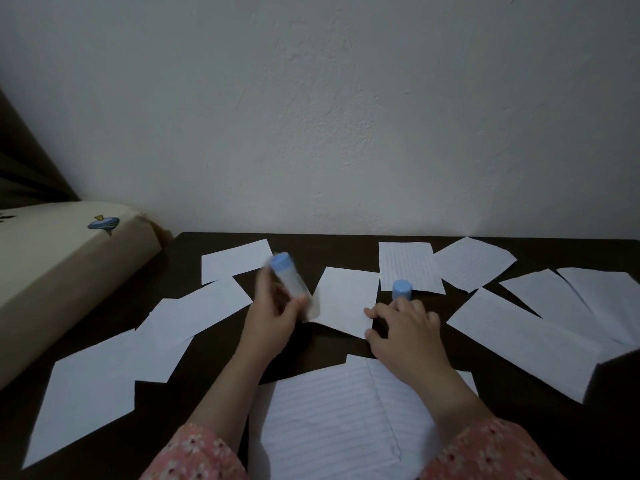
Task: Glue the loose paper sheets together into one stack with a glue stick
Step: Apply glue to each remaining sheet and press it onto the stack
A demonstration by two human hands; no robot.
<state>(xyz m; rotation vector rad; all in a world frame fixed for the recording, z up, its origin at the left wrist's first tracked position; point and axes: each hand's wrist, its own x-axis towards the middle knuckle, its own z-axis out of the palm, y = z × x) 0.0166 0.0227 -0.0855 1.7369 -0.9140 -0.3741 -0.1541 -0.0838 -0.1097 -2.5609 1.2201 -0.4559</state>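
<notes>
Left hand (273, 315) grasps blurred cylindrical glue stick (289, 277), blue end up. Right hand (403, 327), fingers spread flat, presses small white rectangular sheet (346, 299) onto dark table (332, 249); round blue cap (402, 289) just beyond the fingers.

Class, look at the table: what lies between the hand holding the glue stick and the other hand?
In the head view, a small white paper sheet lies between the left hand gripping the glue stick and the right hand, whose fingers touch its right edge.
</notes>
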